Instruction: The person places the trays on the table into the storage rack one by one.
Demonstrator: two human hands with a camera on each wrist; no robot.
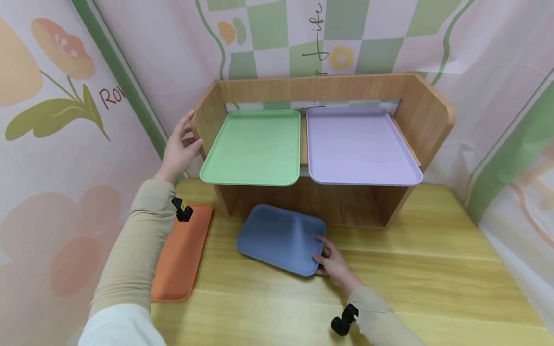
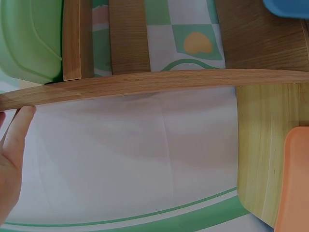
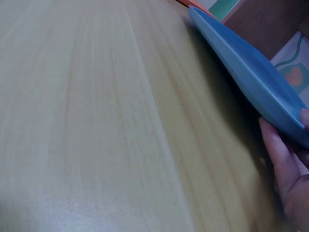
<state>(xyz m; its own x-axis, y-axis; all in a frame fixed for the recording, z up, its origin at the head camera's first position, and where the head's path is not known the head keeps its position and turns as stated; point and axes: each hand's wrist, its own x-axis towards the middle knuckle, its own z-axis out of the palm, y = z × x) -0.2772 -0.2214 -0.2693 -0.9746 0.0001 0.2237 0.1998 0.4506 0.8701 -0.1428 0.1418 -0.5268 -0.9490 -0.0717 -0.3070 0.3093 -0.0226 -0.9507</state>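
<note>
My right hand (image 1: 335,264) grips a blue tray (image 1: 277,238) at its right end, thumb and fingers pinching the rim. That tray is tilted over the table; in the right wrist view its underside shows above the tabletop, with a fingertip (image 3: 273,137) beneath it. My left hand (image 1: 177,149) touches the left side panel of a wooden shelf (image 1: 313,89), its fingertips against the panel's outer face and edge. Beside that panel, a green tray (image 1: 255,146) lies on the shelf's upper level, with a lilac tray (image 1: 359,144) to its right. Both jut out past the front.
An orange tray (image 1: 183,254) lies on the table left of the blue one, partly hidden by my left sleeve. Under the upper trays the shelf's lower compartment (image 1: 346,204) faces me. Printed cloth (image 1: 173,29) hangs behind and beside the wooden table (image 1: 433,269).
</note>
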